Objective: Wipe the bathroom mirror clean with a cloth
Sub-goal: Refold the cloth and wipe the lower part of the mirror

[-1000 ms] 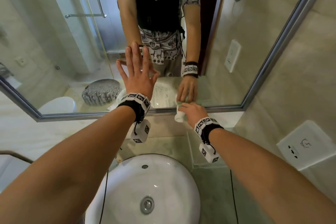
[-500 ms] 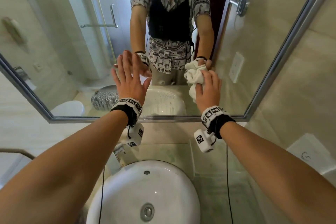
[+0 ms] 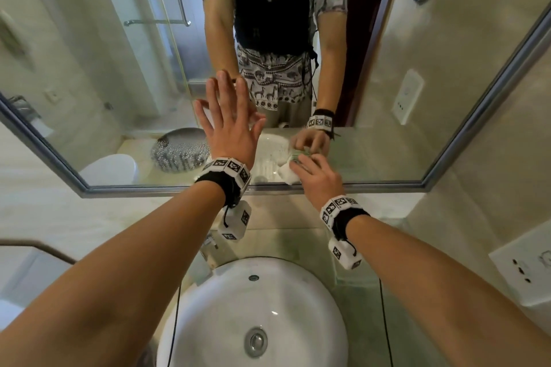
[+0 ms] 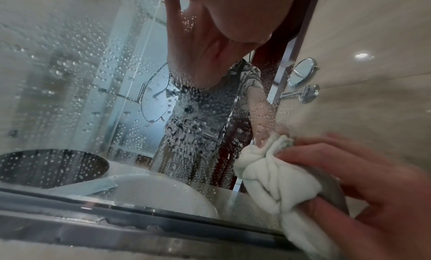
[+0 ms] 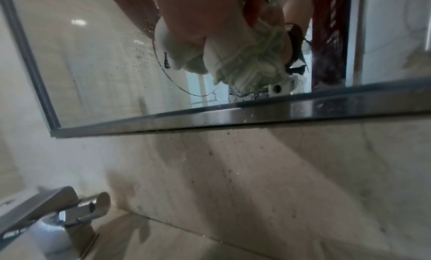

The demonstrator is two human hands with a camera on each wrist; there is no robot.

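Right hand [image 3: 317, 177] grip hides cloth [image 3: 286, 172] — fingertips blurred.

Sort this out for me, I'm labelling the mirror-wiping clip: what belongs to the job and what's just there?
Part of the job:
- mirror, with water drops on the glass
- cloth, bunched in the right hand
- left hand, flat on the glass

Just there:
- sink
- faucet
- wall socket
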